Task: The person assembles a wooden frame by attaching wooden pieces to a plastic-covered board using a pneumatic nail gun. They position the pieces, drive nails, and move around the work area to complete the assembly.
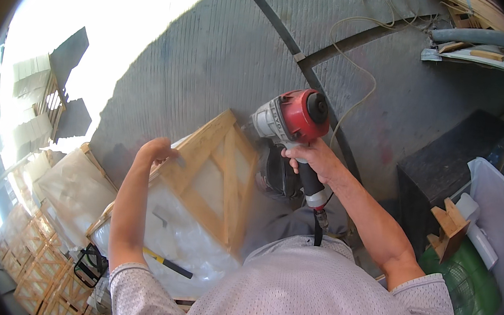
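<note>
A nail gun (pixel 297 116) with a red and grey head is in my right hand (pixel 317 159), its black handle in my grip and an air fitting at the lower end. Its nose points left, beside a wooden crate frame (pixel 224 185) with a diagonal brace. At the frame's far left edge is my left hand (pixel 158 150), fingers curled; whether they pinch anything is hidden. Clear plastic film (pixel 162 234) covers the wrapped load next to the frame. On the film lies a tool with a yellow and black handle (pixel 171 265).
A thin air hose (pixel 367 77) winds over the grey concrete floor (pixel 193 70). At the right stand a black box (pixel 445 154), a green woven sack (pixel 468 282) and a wood piece (pixel 450 230). More wooden crates (pixel 48 259) are stacked at lower left. Pipes (pixel 477 38) lie far right.
</note>
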`<state>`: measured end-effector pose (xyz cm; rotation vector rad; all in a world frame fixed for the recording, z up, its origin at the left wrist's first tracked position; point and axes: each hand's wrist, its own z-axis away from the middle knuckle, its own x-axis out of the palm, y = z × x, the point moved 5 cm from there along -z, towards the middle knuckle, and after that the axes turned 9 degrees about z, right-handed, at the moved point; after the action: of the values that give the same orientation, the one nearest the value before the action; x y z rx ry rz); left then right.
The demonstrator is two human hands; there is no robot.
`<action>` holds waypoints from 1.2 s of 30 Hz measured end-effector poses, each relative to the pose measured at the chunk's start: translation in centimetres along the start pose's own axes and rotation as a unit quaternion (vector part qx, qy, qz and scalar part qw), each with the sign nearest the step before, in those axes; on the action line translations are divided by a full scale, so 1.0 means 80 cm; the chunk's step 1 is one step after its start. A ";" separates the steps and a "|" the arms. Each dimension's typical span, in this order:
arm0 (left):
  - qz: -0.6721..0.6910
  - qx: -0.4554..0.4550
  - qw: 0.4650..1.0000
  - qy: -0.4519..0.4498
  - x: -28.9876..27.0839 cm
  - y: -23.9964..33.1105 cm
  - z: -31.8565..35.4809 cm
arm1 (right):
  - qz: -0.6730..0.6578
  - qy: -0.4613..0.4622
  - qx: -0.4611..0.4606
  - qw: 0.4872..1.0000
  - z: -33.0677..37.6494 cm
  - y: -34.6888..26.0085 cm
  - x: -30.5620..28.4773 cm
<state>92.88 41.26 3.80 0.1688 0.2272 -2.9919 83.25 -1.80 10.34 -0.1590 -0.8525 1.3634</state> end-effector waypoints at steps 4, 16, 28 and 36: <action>-0.062 0.023 0.997 0.046 0.002 0.000 -0.004 | -0.116 -0.047 0.014 0.992 -0.026 0.009 0.012; -0.078 0.072 0.981 0.165 0.005 0.004 0.011 | -0.234 -0.163 0.104 0.953 -0.057 0.089 0.078; 0.089 0.114 0.986 0.087 0.000 -0.003 0.011 | -0.240 -0.166 0.138 0.946 -0.076 0.104 0.114; 0.030 0.161 0.982 0.090 -0.001 -0.001 0.003 | -0.239 -0.181 0.139 0.944 -0.084 0.104 0.111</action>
<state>92.95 41.32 4.03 0.4709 -0.2434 -2.9329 80.52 10.66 4.86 0.5060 -0.9165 1.0457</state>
